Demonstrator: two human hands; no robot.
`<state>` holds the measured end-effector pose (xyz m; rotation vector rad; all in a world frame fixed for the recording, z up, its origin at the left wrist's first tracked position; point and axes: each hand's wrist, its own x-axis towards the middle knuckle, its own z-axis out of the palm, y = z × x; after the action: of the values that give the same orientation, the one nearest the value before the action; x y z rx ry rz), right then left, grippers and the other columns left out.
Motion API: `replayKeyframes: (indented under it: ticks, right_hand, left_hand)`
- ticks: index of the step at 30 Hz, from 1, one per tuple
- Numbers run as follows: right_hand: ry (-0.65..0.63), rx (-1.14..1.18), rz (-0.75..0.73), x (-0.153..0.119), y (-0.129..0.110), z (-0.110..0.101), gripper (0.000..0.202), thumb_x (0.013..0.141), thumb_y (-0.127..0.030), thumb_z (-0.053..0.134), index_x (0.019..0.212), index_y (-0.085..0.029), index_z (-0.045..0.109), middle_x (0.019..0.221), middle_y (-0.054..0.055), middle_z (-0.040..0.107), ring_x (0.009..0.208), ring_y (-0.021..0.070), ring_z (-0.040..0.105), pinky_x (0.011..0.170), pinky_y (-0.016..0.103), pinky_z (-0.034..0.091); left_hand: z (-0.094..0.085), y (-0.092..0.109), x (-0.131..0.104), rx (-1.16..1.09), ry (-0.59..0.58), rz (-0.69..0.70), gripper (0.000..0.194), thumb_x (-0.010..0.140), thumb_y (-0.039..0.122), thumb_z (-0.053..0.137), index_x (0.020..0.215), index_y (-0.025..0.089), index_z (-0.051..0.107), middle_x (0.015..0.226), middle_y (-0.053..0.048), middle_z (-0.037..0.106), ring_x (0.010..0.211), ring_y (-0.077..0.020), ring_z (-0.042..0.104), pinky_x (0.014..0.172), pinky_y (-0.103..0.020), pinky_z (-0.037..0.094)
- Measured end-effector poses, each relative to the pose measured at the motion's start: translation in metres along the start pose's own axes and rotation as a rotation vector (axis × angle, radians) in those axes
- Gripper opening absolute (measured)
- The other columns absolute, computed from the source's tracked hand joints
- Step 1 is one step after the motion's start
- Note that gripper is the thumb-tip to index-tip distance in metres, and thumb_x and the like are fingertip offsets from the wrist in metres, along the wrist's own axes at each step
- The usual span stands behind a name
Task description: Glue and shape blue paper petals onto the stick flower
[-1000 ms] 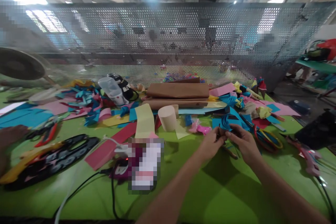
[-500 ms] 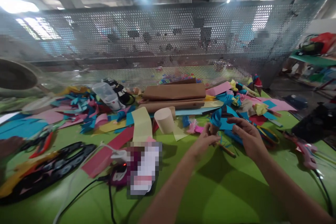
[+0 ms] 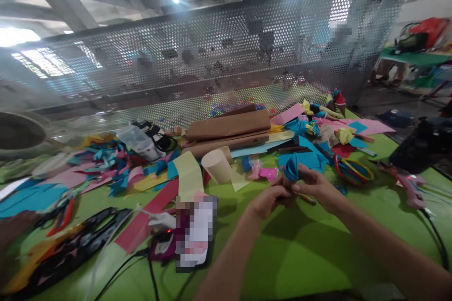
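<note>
A small paper ice cream cone, its top a swirl of blue paper [image 3: 291,167], stands upright between my hands above the green table. My left hand [image 3: 269,201] is closed around its brown lower part, which the fingers mostly hide. From the other side my right hand [image 3: 320,189] closes its fingers on the cone, just under the blue swirl. Below them a thin brown stick [image 3: 306,199] lies on the table. Behind the cone is a flat sheet of blue paper [image 3: 312,161].
Scissors [image 3: 355,174] with red and yellow handles and a pink glue gun [image 3: 411,189] lie to the right. A cream paper roll [image 3: 216,165], brown paper [image 3: 229,126] and coloured scraps fill the back. A phone [image 3: 197,230] and cables lie left; another person's hand [image 3: 17,225] is blurred.
My right hand has moved left, from beside the cone onto it. The blue-topped cone sits slightly lower, and the whole view has tilted a little.
</note>
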<state>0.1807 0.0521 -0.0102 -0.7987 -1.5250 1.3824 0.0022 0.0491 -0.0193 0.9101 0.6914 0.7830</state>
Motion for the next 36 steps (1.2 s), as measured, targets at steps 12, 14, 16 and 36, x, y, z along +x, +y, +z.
replayKeyframes:
  ticks: [12,14,16,36]
  right_hand:
    - [0.303,-0.242,-0.170,0.002,0.004,0.000,0.042,0.074,-0.042,0.084,0.105,-0.025,0.064,0.100,0.005,0.068,0.094,0.0238,0.062,0.088,0.040,0.050]
    - [0.391,-0.314,-0.258,-0.001,-0.001,-0.002,0.041,0.079,-0.038,0.080,0.112,-0.026,0.061,0.106,0.005,0.066,0.097,0.0236,0.061,0.087,0.039,0.050]
    - [0.446,-0.400,-0.378,-0.004,-0.007,-0.003,0.027,0.086,-0.032,0.075,0.108,-0.027,0.062,0.106,0.005,0.064,0.100,0.0227,0.061,0.088,0.038,0.049]
    - [0.398,-0.774,-0.648,-0.017,-0.032,-0.013,0.025,0.090,-0.013,0.063,0.111,-0.027,0.066,0.111,0.007,0.065,0.103,0.0224,0.065,0.088,0.035,0.053]
  left_hand:
    - [0.007,-0.002,0.005,0.294,0.170,0.260,0.022,0.080,0.037,0.073,0.094,0.020,0.066,0.092,-0.002,0.062,0.088,-0.0168,0.051,0.087,-0.029,0.043]
    - [0.007,0.000,0.004,0.317,0.195,0.287,0.021,0.082,0.037,0.071,0.093,0.020,0.065,0.091,-0.002,0.060,0.086,-0.0161,0.049,0.085,-0.029,0.043]
    - [0.009,0.002,0.003,0.309,0.180,0.324,0.023,0.083,0.039,0.071,0.095,0.021,0.065,0.091,-0.002,0.059,0.086,-0.0162,0.049,0.085,-0.028,0.043]
    - [-0.012,0.005,0.004,0.352,0.125,0.412,0.056,0.080,0.057,0.074,0.123,0.022,0.062,0.115,-0.007,0.062,0.112,-0.0226,0.051,0.102,-0.036,0.040]
